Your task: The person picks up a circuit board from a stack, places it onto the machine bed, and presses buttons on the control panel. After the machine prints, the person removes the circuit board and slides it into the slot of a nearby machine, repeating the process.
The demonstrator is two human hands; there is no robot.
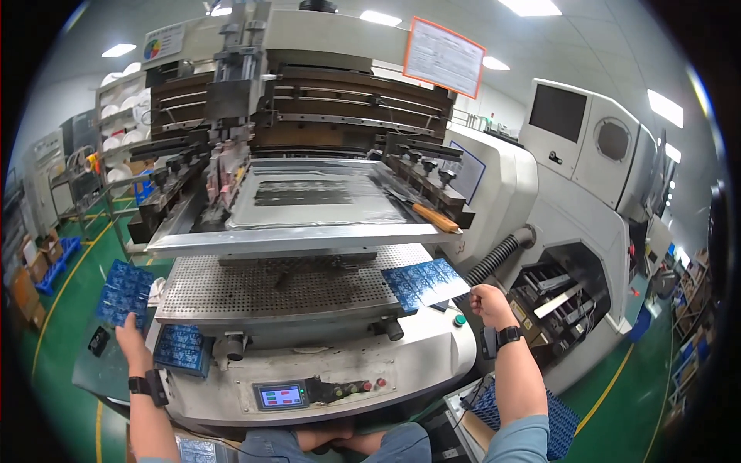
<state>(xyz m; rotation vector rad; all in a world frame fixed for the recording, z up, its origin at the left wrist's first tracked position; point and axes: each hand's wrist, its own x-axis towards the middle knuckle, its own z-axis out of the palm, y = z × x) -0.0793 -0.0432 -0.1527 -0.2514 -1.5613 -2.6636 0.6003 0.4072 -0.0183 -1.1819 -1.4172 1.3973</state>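
My left hand (133, 338) is closed on the lower edge of a blue printed circuit board panel (123, 292), held up at the left of the machine. My right hand (492, 305) is closed, fingers pinched at the right corner of a second blue circuit board (423, 282). That board lies over the right end of the perforated metal table (301, 289) and catches the light. A stack of blue boards (181, 347) sits near my left forearm, below the table's left corner. Each wrist wears a black band.
Above the table is a framed printing screen (309, 202), with an orange-handled spatula (434, 217) on its right side. A control panel with a small display (281, 396) is in front of me. A ribbed hose (494, 258) and a blue rack (559, 420) stand at the right.
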